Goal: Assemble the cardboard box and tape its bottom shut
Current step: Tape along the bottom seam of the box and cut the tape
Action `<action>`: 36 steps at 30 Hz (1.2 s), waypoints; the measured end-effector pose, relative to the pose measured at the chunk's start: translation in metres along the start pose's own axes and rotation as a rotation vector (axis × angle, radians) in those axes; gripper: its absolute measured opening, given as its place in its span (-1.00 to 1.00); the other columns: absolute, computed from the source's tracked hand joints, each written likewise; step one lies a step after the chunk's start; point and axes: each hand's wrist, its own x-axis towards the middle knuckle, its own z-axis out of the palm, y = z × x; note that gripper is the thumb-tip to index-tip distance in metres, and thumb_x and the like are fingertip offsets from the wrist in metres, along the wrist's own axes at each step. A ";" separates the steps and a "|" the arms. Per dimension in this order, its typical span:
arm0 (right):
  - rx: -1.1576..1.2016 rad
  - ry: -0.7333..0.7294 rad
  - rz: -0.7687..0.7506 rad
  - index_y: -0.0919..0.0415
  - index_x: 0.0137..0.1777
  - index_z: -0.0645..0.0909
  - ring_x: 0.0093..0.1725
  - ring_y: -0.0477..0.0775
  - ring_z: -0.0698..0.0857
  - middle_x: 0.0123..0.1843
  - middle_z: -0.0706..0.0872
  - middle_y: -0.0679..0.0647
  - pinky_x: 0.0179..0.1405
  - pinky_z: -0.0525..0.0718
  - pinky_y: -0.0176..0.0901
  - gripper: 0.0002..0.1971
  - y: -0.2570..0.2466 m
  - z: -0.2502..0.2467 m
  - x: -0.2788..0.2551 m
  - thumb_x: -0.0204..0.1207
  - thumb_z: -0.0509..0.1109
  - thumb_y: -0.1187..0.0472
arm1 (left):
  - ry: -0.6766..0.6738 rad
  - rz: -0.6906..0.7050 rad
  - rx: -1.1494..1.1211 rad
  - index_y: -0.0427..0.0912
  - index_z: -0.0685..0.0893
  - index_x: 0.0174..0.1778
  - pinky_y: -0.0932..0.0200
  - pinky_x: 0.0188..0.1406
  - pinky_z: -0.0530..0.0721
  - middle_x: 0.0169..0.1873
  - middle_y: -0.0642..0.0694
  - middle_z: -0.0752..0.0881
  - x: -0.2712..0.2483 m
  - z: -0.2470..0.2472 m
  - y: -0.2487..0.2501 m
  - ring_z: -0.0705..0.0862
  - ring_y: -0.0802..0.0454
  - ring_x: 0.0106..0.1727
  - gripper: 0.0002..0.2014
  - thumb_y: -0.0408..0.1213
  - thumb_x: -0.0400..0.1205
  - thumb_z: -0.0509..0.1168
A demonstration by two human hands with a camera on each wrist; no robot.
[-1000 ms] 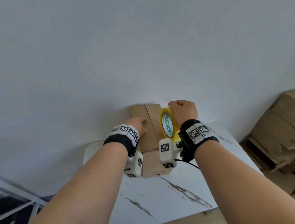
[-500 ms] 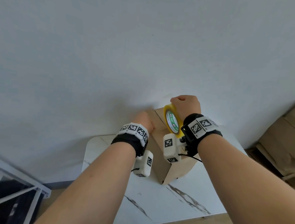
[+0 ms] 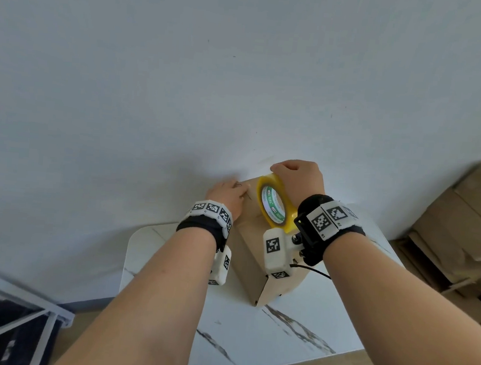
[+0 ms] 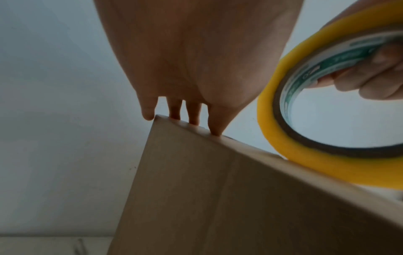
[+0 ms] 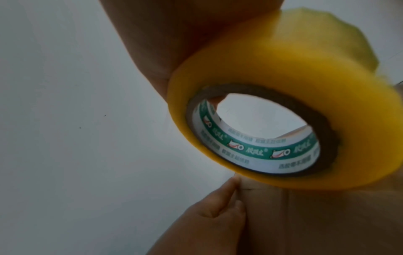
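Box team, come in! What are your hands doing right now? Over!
Left hand flat, fingers pressing box top edge. Right hand gripping yellow tape roll, roll on the box top. Nothing in the way.

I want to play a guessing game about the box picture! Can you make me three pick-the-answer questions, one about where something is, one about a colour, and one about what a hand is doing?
1. Where does the cardboard box stand?
A. on the white marble-look table
B. on the floor
C. on a chair

2. What colour is the tape roll?
A. blue
B. yellow
C. red

3. What is the right hand doing?
A. lying flat on the table
B. pointing at the wall
C. holding the tape roll

Answers:
1. A, the box's bottom corner sits on the table top.
2. B, the roll is yellow with a green-and-white core.
3. C, its fingers curl through the roll's hole, while the left hand presses the box top.
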 end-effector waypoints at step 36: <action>-0.227 0.187 -0.049 0.17 -0.51 0.46 -0.53 0.06 0.31 -0.54 0.39 0.00 -0.52 0.25 -0.28 -0.67 0.046 -0.050 0.002 0.50 0.23 0.19 | 0.165 -0.444 -0.108 -0.35 0.52 0.36 -0.09 0.31 0.56 0.52 -0.32 0.26 -0.039 0.023 0.041 0.50 -0.28 0.33 -0.60 -0.40 0.59 0.10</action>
